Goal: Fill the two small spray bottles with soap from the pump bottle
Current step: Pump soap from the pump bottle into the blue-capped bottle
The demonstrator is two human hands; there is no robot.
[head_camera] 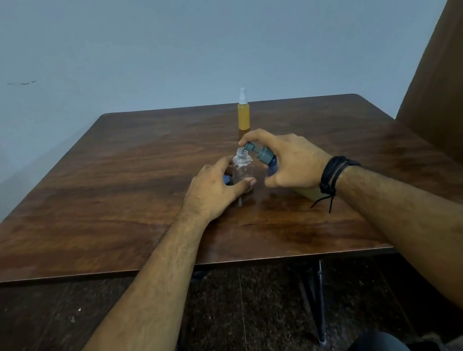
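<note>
Left hand (214, 190) gripping empty clear bottle (241, 168), right hand (287, 162) clasping pump bottle (263, 156), filled spray bottle (243, 114) behind

- Table (111, 209) is showing glossy, smooth wood-grain.
- Empty bottle (242, 169) is looking like clear, shiny plastic.
- Pump head (261, 153) is looking like matt blue-grey plastic.
- Wristband (333, 175) is appearing as black cord.
- Wall (147, 39) is looking matt and smooth.

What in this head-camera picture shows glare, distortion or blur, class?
Head view: soft glare streaks the glossy brown wooden table; the wide lens bows its edges and stretches the forearms; the clear small plastic bottle is slightly blurred between the hands; dim, even light, faint shadows.
</note>
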